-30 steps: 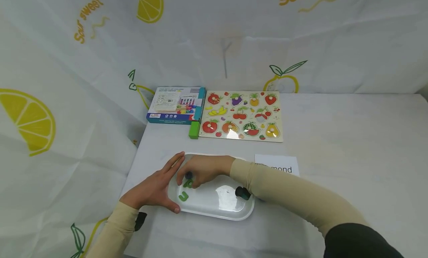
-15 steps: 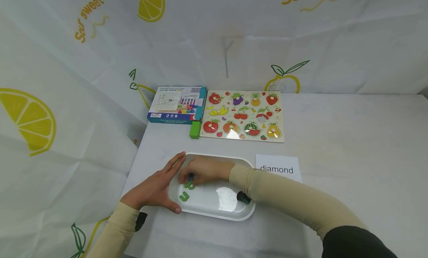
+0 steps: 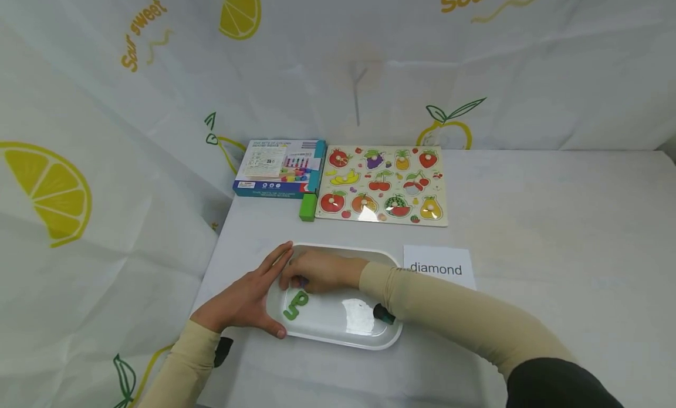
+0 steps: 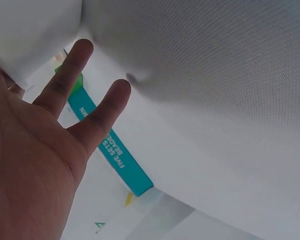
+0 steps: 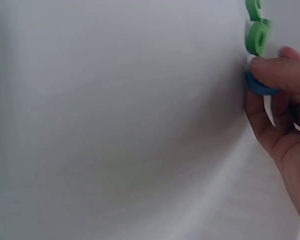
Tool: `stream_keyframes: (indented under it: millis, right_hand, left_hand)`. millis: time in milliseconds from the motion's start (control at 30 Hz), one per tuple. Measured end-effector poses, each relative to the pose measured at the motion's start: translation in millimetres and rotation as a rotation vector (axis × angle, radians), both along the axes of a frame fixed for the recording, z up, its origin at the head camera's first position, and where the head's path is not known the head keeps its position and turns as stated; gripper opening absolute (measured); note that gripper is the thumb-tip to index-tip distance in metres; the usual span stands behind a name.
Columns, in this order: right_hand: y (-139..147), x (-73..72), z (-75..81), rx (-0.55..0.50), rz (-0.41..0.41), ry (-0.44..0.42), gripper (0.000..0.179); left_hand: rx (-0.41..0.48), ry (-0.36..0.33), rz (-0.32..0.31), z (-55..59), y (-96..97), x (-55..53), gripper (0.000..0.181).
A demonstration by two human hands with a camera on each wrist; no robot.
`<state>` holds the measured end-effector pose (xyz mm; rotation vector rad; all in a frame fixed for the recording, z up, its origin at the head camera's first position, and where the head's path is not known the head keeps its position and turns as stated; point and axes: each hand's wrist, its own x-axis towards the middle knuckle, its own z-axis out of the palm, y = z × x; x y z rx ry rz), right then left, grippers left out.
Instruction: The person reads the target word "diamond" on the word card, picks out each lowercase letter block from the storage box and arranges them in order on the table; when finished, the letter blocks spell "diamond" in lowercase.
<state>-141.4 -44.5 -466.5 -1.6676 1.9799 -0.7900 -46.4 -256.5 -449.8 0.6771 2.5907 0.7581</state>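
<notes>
A white tray (image 3: 327, 317) lies on the table in the head view. My left hand (image 3: 240, 299) rests along its left end, fingers extended and thumb at the near edge. Over the tray's left part, my right hand (image 3: 324, 270) is bent down, thumb and fingers pinching a small blue piece (image 5: 261, 86), mostly hidden by the fingers. Just nearer me sit two green letter pieces: one with a round hole (image 3: 300, 298) and a curved one (image 3: 290, 312), close together. The left wrist view shows spread fingers (image 4: 102, 117) against the tray's outside.
Behind the tray lie a bead-set box (image 3: 277, 168), a green block (image 3: 307, 207) and a fruit puzzle board (image 3: 381, 186). A card reading "diamond" (image 3: 439, 268) is right of the tray, partly behind the right sleeve. A lemon-print cloth (image 3: 338, 61) hangs behind.
The right fingers have closed around the blue piece, which was more visible earlier. The round-holed green letter now sits nearer the curved one. The left hand has stayed put.
</notes>
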Motion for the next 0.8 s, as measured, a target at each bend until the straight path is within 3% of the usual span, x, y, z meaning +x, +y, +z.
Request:
stream_keyframes:
  millis: [133, 333, 500, 600, 800]
  right_hand:
    - [2.9, -1.7, 10.9, 0.049, 0.013, -0.021, 0.034]
    - [24.0, -3.2, 48.9, 0.133, 0.002, -0.162, 0.025]
    - [51.1, -5.0, 80.1, 0.106, -0.008, -0.284, 0.026]
    - [71.1, -6.6, 97.5, 0.074, -0.037, -0.312, 0.027]
    - [121.9, -9.9, 124.0, 0.034, -0.156, -0.354, 0.030]
  left_hand:
    - [-0.009, 0.006, 0.008, -0.2, -0.7, 0.4, 0.148]
    - [-0.015, 0.005, 0.017, 1.0, -1.4, 0.7, 0.147]
    - [-0.019, 0.004, 0.024, 1.5, -1.2, 0.4, 0.147]
    - [-0.019, -0.002, 0.028, 0.7, -0.7, -0.1, 0.146]
    - [-0.023, -0.010, 0.036, -1.1, 0.0, -0.9, 0.147]
